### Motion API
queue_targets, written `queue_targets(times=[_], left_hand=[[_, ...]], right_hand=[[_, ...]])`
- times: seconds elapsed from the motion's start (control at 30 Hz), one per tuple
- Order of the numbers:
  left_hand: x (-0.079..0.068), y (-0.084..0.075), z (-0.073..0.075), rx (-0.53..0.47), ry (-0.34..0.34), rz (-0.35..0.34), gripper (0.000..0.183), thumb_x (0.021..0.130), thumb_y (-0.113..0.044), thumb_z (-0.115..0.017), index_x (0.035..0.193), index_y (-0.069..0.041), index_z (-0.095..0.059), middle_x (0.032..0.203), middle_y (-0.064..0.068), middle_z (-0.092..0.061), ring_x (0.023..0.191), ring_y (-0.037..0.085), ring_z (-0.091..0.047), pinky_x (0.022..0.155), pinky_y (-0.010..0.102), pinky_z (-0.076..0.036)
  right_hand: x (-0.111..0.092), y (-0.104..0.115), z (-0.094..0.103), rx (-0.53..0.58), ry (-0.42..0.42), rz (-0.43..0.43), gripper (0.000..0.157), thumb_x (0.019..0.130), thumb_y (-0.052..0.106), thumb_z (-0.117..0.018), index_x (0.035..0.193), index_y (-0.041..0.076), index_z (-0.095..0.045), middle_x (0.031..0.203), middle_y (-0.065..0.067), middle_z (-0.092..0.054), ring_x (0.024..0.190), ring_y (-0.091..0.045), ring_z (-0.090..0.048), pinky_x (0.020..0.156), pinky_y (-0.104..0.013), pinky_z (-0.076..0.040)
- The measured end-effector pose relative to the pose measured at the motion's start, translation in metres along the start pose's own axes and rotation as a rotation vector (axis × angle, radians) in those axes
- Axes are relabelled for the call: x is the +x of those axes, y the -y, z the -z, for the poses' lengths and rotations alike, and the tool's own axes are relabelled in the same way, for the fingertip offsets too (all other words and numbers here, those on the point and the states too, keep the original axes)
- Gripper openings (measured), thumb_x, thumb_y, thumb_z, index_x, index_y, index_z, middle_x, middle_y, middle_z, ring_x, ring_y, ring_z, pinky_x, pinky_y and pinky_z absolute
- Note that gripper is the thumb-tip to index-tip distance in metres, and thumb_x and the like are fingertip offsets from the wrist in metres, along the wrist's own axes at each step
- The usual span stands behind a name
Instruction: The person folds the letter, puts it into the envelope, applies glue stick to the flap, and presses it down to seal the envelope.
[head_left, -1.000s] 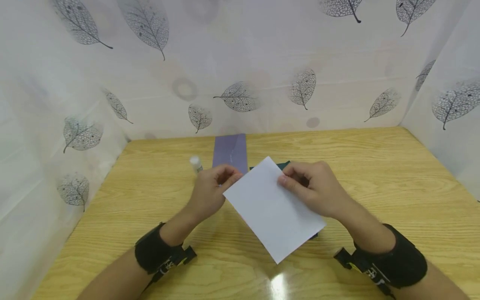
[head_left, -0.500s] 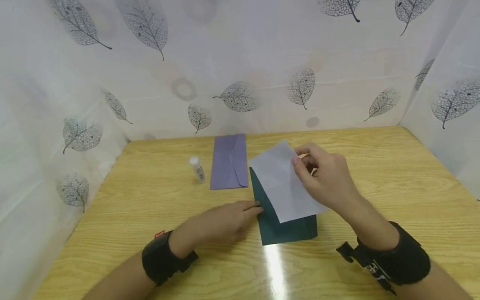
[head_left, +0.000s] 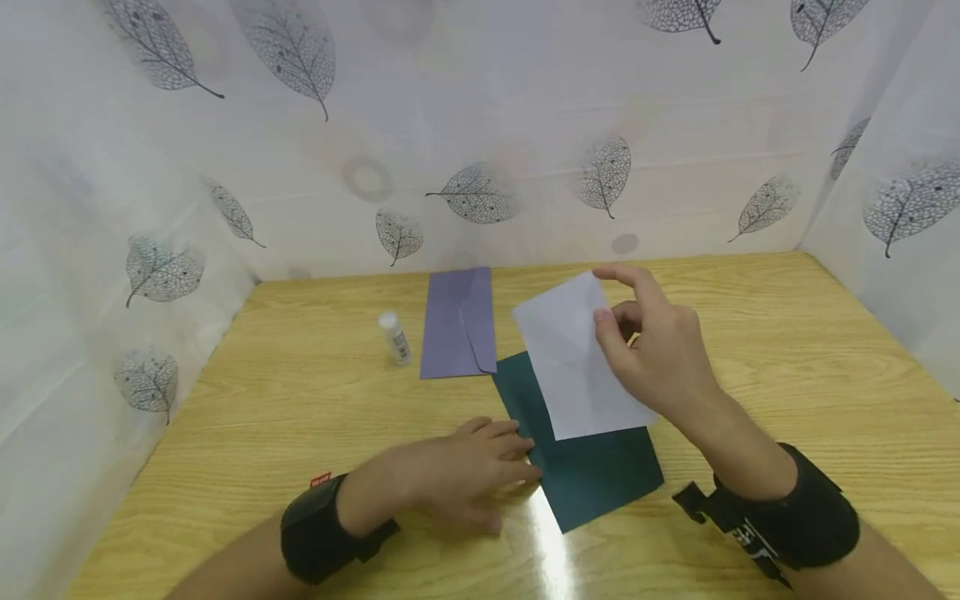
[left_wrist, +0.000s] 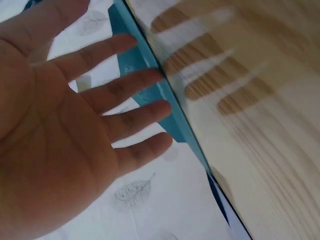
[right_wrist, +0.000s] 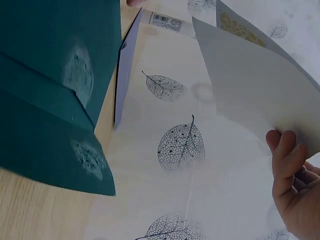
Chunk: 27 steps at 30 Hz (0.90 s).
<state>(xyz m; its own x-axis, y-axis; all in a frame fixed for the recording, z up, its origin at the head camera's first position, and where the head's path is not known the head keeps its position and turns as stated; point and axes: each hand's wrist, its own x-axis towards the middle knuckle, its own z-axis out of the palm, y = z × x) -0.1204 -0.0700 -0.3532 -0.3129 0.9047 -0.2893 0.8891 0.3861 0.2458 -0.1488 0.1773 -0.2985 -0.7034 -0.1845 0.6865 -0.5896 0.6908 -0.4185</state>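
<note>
A white folded card [head_left: 581, 367] hangs tilted over the green envelope [head_left: 600, 479], with my right hand [head_left: 652, 350] pinching its right edge. The right wrist view shows a gold pattern [right_wrist: 240, 30] on the card's other leaf. The green envelope lies askew on the table; whitish smears [right_wrist: 78, 75] mark its surface in that same view. At its left edge my left hand [head_left: 468, 471] lies palm down with fingers spread, the fingertips at the edge. Seen from the left wrist, those fingers [left_wrist: 125, 90] are straight and grip nothing.
Behind lies a purple envelope [head_left: 453, 325]. To its left stands a white glue stick [head_left: 395, 339], upright on the wooden table [head_left: 322, 400]. A leaf-print curtain [head_left: 525, 100] closes off the back and sides.
My left hand has let go of the card and moved down to the green envelope. That envelope has turned, its near end coming closer to me. The card has risen away in my right hand.
</note>
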Motion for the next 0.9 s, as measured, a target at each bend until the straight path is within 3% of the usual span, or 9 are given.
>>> queue_targets(times=[0.1,0.23,0.37,0.6,0.7,0.8,0.9], left_hand=[[0.001,-0.006,0.001,-0.010,0.026,-0.074,0.061,0.085,-0.043,-0.060,0.139,-0.027,-0.037,0.142,0.001,-0.038,0.134,0.024,-0.024,0.108,0.045,-0.024],[0.000,-0.013,0.003,-0.050,0.037,-0.152,0.058,0.085,-0.041,-0.061,0.137,-0.025,-0.040,0.133,-0.006,-0.046,0.124,0.011,-0.036,0.103,0.030,-0.031],[-0.001,-0.021,0.006,-0.081,0.022,-0.180,0.054,0.088,-0.038,-0.058,0.136,-0.018,-0.042,0.130,-0.006,-0.049,0.118,0.004,-0.040,0.097,0.018,-0.033],[0.000,-0.025,0.008,-0.231,0.068,-0.140,0.068,0.089,-0.039,-0.057,0.145,-0.017,-0.025,0.137,-0.003,-0.043,0.119,0.002,-0.040,0.095,0.016,-0.036],[0.001,-0.023,0.007,-0.260,0.072,-0.138,0.069,0.088,-0.039,-0.058,0.145,-0.016,-0.026,0.134,-0.004,-0.047,0.116,0.000,-0.042,0.093,0.016,-0.037],[0.001,-0.019,0.008,-0.198,0.023,-0.093,0.065,0.087,-0.039,-0.060,0.141,-0.015,-0.033,0.128,-0.005,-0.051,0.111,0.000,-0.045,0.090,0.016,-0.040],[0.000,-0.011,0.008,-0.029,-0.067,-0.003,0.061,0.083,-0.039,-0.065,0.135,-0.015,-0.042,0.120,-0.005,-0.054,0.105,0.003,-0.049,0.088,0.019,-0.042]], right_hand=[[0.000,0.000,0.000,-0.007,-0.018,0.020,0.034,0.084,0.005,-0.055,0.117,0.013,-0.057,0.060,0.007,-0.059,0.047,-0.003,-0.043,0.037,-0.024,-0.033],[0.000,-0.001,-0.001,-0.011,-0.031,0.041,0.023,0.085,0.003,-0.053,0.100,0.014,-0.066,0.065,0.006,-0.060,0.049,-0.003,-0.044,0.039,-0.023,-0.033],[0.000,-0.001,-0.002,-0.012,-0.030,0.050,0.021,0.085,0.002,-0.052,0.091,0.013,-0.068,0.071,0.006,-0.064,0.051,-0.003,-0.046,0.041,-0.022,-0.034],[-0.001,-0.001,-0.004,0.007,-0.020,0.093,0.021,0.085,0.003,-0.051,0.094,0.012,-0.068,0.071,0.005,-0.063,0.052,-0.001,-0.046,0.042,-0.022,-0.037],[-0.001,0.000,-0.004,0.013,-0.005,0.120,0.018,0.085,0.005,-0.055,0.096,0.011,-0.068,0.070,0.005,-0.062,0.053,-0.002,-0.047,0.043,-0.023,-0.040],[-0.002,0.001,-0.004,0.006,0.021,0.138,0.017,0.082,0.009,-0.063,0.099,0.010,-0.067,0.065,0.006,-0.055,0.053,-0.002,-0.047,0.045,-0.024,-0.044],[-0.002,0.002,-0.004,-0.001,0.044,0.141,0.024,0.079,0.013,-0.070,0.102,0.009,-0.066,0.064,0.005,-0.052,0.054,-0.003,-0.048,0.046,-0.025,-0.047]])
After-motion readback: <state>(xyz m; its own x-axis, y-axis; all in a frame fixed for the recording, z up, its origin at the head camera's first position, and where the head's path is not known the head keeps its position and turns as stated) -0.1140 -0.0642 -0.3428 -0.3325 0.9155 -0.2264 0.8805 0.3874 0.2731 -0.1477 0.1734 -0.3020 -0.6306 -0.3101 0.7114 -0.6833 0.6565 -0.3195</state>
